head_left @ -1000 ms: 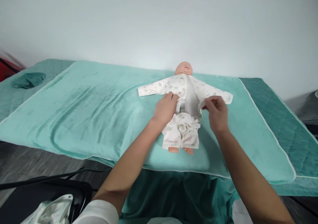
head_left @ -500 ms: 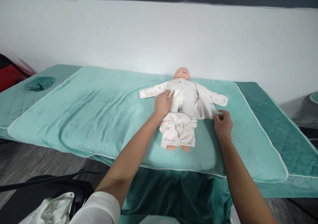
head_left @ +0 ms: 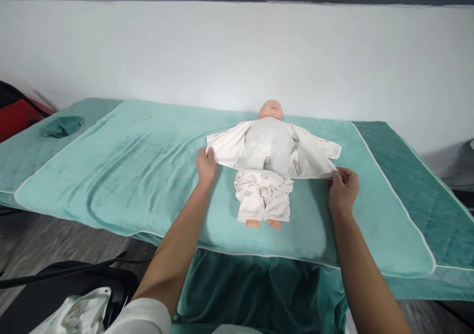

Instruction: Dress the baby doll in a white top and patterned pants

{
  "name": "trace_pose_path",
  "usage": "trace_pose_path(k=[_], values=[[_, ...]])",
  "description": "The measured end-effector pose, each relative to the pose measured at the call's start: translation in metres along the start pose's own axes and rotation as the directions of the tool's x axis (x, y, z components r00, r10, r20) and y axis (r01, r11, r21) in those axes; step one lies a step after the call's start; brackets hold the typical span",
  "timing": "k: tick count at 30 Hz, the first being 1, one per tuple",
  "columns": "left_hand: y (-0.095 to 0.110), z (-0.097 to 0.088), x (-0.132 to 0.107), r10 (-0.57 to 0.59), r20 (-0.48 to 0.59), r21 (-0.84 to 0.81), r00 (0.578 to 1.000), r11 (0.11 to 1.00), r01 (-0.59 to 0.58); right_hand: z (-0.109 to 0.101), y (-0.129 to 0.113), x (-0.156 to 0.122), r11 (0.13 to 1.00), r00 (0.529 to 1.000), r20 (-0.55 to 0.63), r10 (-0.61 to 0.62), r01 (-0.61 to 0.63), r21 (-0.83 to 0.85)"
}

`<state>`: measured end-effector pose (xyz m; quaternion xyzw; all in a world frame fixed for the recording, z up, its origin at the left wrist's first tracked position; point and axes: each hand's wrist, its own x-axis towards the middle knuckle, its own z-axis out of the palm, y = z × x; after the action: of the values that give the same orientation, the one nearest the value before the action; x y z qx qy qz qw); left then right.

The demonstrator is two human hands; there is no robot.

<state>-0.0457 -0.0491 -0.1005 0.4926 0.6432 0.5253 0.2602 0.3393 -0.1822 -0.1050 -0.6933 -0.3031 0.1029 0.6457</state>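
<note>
A baby doll lies on its back on a green cover, its head toward the wall. It wears a white printed baby jacket, which is spread open to both sides over a pale torso. My left hand pinches the jacket's left front panel by its edge and holds it out to the left. On the other side, my right hand grips the lower corner of the right panel. Printed baby trousers are bunched around the doll's legs, and its bare feet stick out below.
The light green cover lies over a massage bed with a face hole at the left. Behind it rises a white wall. A black chair with printed cloth on it stands at the lower left.
My left hand has moved left, drawing the left jacket panel open off the torso. My right hand has shifted slightly right and down, stretching the right panel outward.
</note>
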Motion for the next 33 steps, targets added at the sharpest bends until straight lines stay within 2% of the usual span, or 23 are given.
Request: trace_pose_path(k=[1, 3, 6, 8, 11, 14, 17, 23, 26, 30, 33], values=[[0.002, 0.000, -0.001, 0.009, -0.010, 0.149, 1.000, 0.989, -0.007, 0.000, -0.002, -0.001, 0.999, 1.000, 0.016, 0.009, -0.008, -0.031], [0.006, 0.000, -0.005, 0.005, -0.015, 0.414, 1.000, 0.910, 0.002, 0.002, -0.006, -0.002, 0.992, 0.997, 0.069, 0.020, -0.011, -0.123], [0.010, 0.001, -0.012, -0.020, 0.012, 0.573, 1.000, 0.819, 0.009, 0.006, -0.011, -0.001, 0.944, 0.989, 0.147, -0.011, 0.059, -0.324], [0.011, 0.000, -0.014, -0.020, 0.019, 0.599, 1.000, 0.801, 0.005, 0.009, -0.013, 0.001, 0.903, 0.981, 0.190, -0.024, 0.103, -0.417], [0.011, -0.001, -0.016, -0.011, 0.029, 0.592, 1.000, 0.806, -0.008, 0.010, -0.011, 0.006, 0.897, 0.975, 0.219, -0.031, 0.124, -0.425], [0.010, -0.003, -0.018, 0.004, 0.024, 0.567, 1.000, 0.823, -0.017, 0.005, -0.006, 0.009, 0.917, 0.991, 0.111, -0.079, 0.116, -0.383], [0.010, -0.004, -0.021, 0.011, 0.012, 0.554, 1.000, 0.832, -0.016, 0.001, -0.002, 0.009, 0.937, 0.997, -0.010, -0.078, 0.070, -0.344], [0.011, -0.006, -0.025, -0.007, -0.001, 0.571, 1.000, 0.821, 0.006, -0.002, -0.004, 0.005, 0.915, 0.989, -0.076, -0.130, 0.090, -0.394], [0.010, -0.006, -0.025, -0.021, -0.007, 0.604, 1.000, 0.797, 0.021, -0.002, -0.007, 0.000, 0.859, 0.987, -0.064, -0.150, 0.098, -0.503], [0.005, -0.004, -0.025, 0.002, 0.024, 0.648, 1.000, 0.761, -0.017, -0.002, -0.008, -0.009, 0.742, 0.993, 0.017, -0.118, 0.100, -0.662], [0.001, -0.003, -0.025, 0.058, 0.048, 0.639, 0.997, 0.765, -0.076, -0.001, -0.006, -0.013, 0.676, 0.980, 0.071, -0.185, 0.179, -0.715]])
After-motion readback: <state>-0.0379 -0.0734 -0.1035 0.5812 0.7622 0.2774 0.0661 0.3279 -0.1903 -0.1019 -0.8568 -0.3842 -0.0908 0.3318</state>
